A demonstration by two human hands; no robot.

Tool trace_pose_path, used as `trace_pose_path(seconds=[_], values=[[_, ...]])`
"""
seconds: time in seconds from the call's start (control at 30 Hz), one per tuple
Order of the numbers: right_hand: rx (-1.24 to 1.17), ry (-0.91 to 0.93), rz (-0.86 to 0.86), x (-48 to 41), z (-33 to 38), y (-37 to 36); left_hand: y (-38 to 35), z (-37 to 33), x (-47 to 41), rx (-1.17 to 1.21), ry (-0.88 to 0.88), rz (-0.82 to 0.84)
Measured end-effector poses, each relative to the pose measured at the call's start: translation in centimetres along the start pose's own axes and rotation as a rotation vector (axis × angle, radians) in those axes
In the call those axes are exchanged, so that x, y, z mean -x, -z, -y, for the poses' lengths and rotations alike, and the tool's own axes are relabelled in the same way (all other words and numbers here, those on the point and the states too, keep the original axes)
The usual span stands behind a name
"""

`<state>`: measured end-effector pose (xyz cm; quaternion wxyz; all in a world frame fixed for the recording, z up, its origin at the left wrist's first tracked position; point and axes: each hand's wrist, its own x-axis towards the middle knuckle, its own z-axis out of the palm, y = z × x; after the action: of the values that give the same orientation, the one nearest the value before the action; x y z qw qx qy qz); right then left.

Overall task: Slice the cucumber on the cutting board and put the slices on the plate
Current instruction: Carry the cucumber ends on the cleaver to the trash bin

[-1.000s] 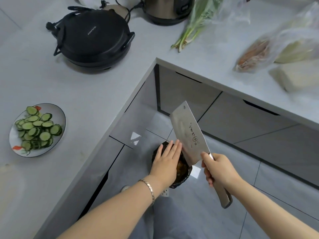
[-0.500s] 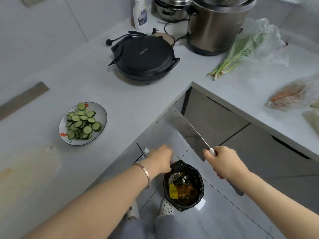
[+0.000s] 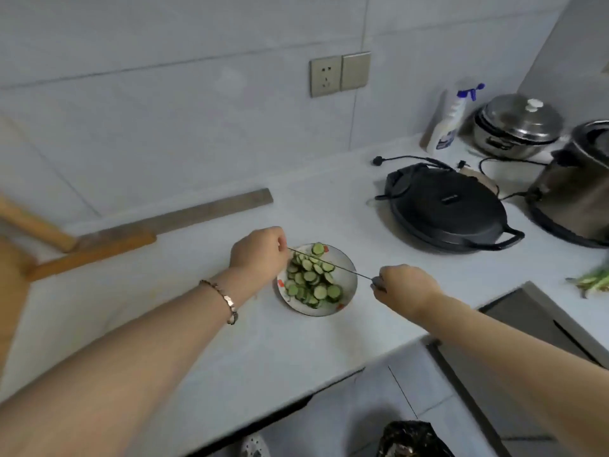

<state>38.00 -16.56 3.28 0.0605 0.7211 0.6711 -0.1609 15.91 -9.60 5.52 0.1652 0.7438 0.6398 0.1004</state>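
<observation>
A pale grey worktop runs along a tiled wall and turns a corner on the right. At the far left, an orange-brown wooden cutting board (image 3: pixel 10 291) is cut off by the frame edge, and no uncut cucumber can be seen on it.

The left hand (image 3: pixel 258 252) is held just beside the white round plate (image 3: pixel 351 285). Its fingers are curled toward the far end of the steel cleaver (image 3: pixel 329 262). Whether that end is pinched or merely touched cannot be told. The green cucumber slices (image 3: pixel 309 278) are heaped on the plate. The cleaver is seen edge-on as a thin line, held level above the slices, and its handle is gripped firmly in the right hand (image 3: pixel 405 286).

The slicing is judged finished or nearly so. The main risk lies at the left fingertips: if the blade is wiped or pushed along carelessly, a finger could be cut. Slices scraped off the blade could also fall on the worktop instead of the plate. The plate could be nudged if the blade is lowered too far.

Further right, a small pale logo is carried on the lid of the black round electric pan (image 3: pixel 445 209), but it is too blurred to read. The bluish label on the white spray bottle (image 3: pixel 449 120) cannot be read either.
</observation>
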Motion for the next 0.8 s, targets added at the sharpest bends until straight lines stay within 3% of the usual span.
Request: trace_pose_path(seconds=[0.17,0.37,0.5,0.8], values=[[0.196,0.219,-0.067,-8.5,11.6,1.5,5.9,10.3,-4.8,0.061,0.103,-0.053],[0.217,0.320,-0.074,-18.2,20.9,1.1,8.4,17.9,-11.4,0.070,0.123,-0.051],[0.204,0.363,-0.138,-23.7,23.9,-0.6,7.7,20.3,-14.9,0.033,0.134,-0.048],[0.269,0.505,-0.037,-36.1,26.0,-5.5,2.8,24.5,-22.2,0.001,0.211,0.039]])
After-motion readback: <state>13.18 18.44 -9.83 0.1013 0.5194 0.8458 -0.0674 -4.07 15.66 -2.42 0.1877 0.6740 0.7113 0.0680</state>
